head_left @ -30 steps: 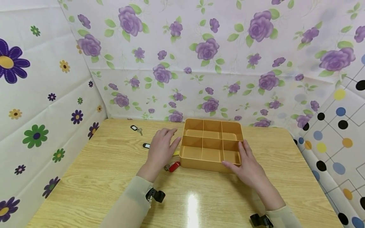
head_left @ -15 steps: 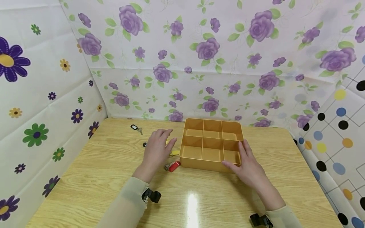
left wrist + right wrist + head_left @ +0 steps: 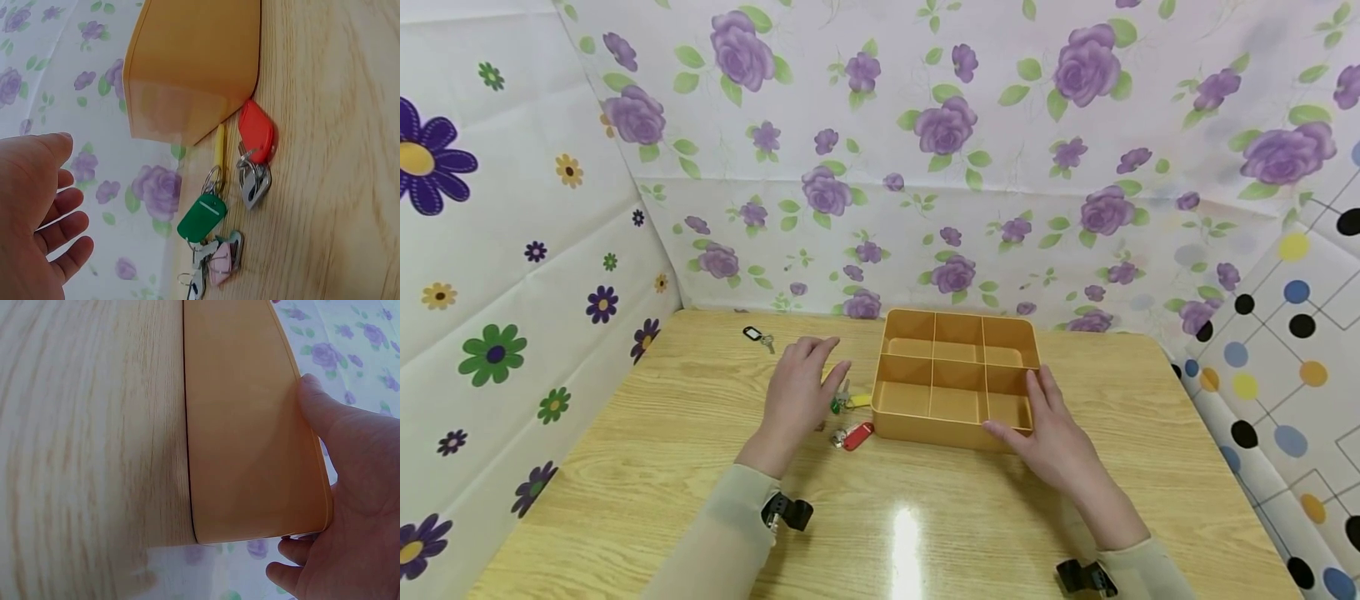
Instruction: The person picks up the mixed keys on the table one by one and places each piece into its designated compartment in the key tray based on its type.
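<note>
An orange-tan organizer box [image 3: 958,404], divided into several compartments, sits on the table. My right hand [image 3: 1058,442] holds its near right corner, thumb on the front rim and fingers along the right side; the right wrist view shows the thumb [image 3: 319,403] against the rim. Left of the box, my left hand [image 3: 793,396] hovers with loosely bent fingers, holding nothing. Beside the box lie keys with a red tag [image 3: 257,132], a yellow tag [image 3: 219,153], a green tag [image 3: 202,217] and a pink tag [image 3: 220,264]. The left hand partly hides these in the head view.
A key with a black tag [image 3: 752,333] lies at the back left of the wooden table [image 3: 625,450]. Floral cloth [image 3: 880,208] hangs right behind the table, with patterned cloth on both sides.
My left hand has drawn away from the box to the left, uncovering the yellow and green tags and covering another black tag. The right hand and box stay in place.
</note>
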The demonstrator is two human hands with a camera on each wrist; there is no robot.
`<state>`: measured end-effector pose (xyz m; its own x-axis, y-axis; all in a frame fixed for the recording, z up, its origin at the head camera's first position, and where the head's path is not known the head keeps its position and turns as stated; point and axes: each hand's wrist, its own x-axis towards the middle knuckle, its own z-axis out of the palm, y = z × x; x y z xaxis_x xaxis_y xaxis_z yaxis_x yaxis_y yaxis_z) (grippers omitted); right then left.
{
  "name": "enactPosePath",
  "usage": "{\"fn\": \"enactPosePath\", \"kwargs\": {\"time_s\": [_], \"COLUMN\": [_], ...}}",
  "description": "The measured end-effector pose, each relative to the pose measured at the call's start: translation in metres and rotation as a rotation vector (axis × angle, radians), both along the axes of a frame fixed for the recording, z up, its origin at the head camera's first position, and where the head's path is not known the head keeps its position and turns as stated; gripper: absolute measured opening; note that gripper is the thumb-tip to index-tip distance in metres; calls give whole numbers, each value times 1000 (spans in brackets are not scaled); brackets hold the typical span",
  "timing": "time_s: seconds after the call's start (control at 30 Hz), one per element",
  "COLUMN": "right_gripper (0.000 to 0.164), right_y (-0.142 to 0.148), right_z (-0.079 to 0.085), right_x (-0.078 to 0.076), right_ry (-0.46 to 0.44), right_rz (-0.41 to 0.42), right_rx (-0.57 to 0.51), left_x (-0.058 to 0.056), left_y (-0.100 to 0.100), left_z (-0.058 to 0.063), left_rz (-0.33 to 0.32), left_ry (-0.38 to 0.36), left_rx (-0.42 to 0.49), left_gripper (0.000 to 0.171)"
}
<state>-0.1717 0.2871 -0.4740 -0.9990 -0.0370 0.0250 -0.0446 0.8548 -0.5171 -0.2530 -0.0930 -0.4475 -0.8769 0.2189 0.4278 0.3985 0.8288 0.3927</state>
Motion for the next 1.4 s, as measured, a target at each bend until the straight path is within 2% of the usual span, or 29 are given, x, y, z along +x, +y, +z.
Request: {"fn": "enactPosePath", "kwargs": {"time_s": [0.23,0.47,0.7,1.4], "right_gripper": [120,122,120,120], "right_y": [1,1,0,-1], "right_z": [1,2,1,2], "right_x": [-1,-1,-2,1], "right_ry": [-5,-4,-4,-10], "right_rz": [0,1,1,2], "right_rx": [0,2,0,-1], "left_x": [-1,-1,-3,-12], "left_y": [-7,-16,-27,-52], "left_z": [0,-3,-6,-18], "left_rz": [-1,36,39,97], "left_ry": [19,-5,22,-47], "left_rx": [8,11,8,-11], "left_gripper": [49,50,49,52]}}
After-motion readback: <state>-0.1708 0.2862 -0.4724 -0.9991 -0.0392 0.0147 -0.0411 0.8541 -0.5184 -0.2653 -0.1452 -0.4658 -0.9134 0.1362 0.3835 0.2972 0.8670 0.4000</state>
